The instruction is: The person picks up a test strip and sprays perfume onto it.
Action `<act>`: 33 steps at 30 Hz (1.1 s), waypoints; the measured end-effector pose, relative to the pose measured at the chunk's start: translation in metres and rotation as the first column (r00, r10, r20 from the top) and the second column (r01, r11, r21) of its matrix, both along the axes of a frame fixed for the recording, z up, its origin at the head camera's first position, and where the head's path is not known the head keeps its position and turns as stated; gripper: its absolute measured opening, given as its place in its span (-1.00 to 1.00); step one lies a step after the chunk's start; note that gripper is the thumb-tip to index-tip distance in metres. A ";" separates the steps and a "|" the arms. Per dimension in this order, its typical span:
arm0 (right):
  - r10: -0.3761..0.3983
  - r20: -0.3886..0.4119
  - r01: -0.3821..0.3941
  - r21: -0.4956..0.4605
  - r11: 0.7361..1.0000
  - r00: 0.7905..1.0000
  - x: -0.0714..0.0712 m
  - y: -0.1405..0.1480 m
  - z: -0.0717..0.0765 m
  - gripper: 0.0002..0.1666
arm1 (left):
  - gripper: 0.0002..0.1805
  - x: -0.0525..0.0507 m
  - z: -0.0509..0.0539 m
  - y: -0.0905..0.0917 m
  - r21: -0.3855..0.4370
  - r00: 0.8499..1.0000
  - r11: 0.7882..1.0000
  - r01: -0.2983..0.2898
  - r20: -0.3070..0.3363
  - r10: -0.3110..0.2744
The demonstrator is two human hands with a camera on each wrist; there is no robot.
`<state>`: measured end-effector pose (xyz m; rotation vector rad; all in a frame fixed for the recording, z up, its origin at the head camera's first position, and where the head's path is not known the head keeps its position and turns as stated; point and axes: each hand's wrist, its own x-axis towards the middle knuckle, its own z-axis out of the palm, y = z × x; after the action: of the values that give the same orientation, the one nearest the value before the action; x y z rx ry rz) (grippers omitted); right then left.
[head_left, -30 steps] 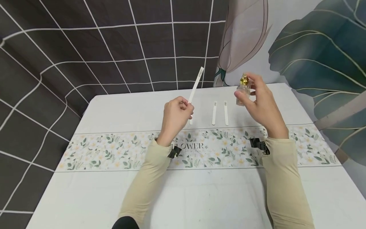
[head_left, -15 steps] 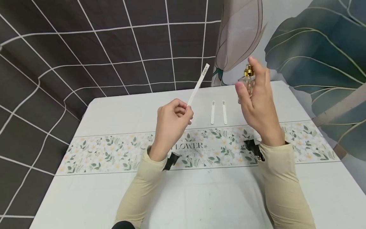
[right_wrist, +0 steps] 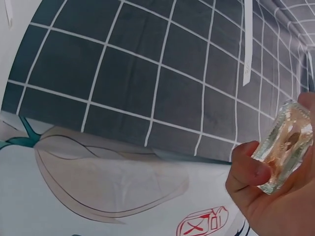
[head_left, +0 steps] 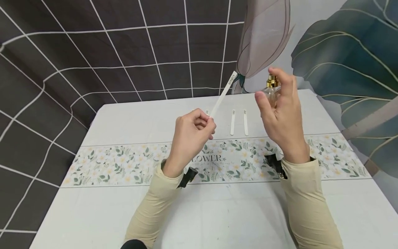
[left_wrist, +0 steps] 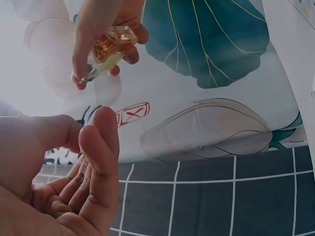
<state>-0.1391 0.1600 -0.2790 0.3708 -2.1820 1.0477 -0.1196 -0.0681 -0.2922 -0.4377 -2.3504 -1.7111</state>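
Observation:
Between thumb and fingers, my left hand (head_left: 191, 140) pinches the lower end of a white perfume test strip (head_left: 223, 96). The strip slants up to the right, and its printed tip points toward the bottle. My right hand (head_left: 285, 121) holds a clear glass perfume bottle (head_left: 269, 94) with a gold sprayer neck (head_left: 272, 81). The index finger lies at the top of the sprayer. Strip and bottle are apart, both raised over the table. In the right wrist view the bottle's glass base (right_wrist: 285, 150) shows amber tints, with the strip (right_wrist: 248, 44) above it.
Two more white strips (head_left: 233, 122) (head_left: 246, 122) lie side by side on the white table (head_left: 124, 121). The end of another strip (head_left: 207, 112) shows behind the left hand. A floral band (head_left: 118, 166) crosses the table. Dark gridded cloth (head_left: 124, 52) hangs behind.
The right hand has risen and turned, bringing its index finger onto the sprayer top. The left hand's strip has shifted right and leans further toward the bottle.

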 end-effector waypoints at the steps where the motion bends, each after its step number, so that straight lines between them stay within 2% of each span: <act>1: -0.001 -0.009 0.001 0.000 1.000 1.000 0.000 0.000 0.000 -0.41 | -0.89 0.000 0.000 0.000 0.001 1.000 1.000 0.006 0.004 -0.006; 7: -0.026 -0.020 0.025 -0.018 1.000 0.999 0.001 0.001 0.000 -0.43 | -0.89 -0.001 0.000 0.001 0.006 1.000 1.000 0.028 0.006 -0.028; 15: -0.054 -0.024 0.054 -0.026 0.998 0.998 0.000 0.002 0.000 -0.42 | -0.89 0.000 0.001 0.002 -0.008 1.000 1.000 0.029 0.000 -0.029; 22: -0.049 -0.029 0.048 -0.006 0.999 0.998 0.001 0.002 0.001 -0.44 | -0.89 0.000 0.000 0.002 -0.024 1.000 1.000 0.020 0.005 -0.020; 33: -0.072 -0.016 0.072 -0.039 0.997 0.997 0.000 0.002 0.001 -0.44 | -0.89 0.001 0.000 0.001 -0.019 1.000 1.000 0.025 0.011 -0.025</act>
<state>-0.1395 0.1623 -0.2778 0.2806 -2.1406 1.0419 -0.1183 -0.0666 -0.2921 -0.4636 -2.3809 -1.7071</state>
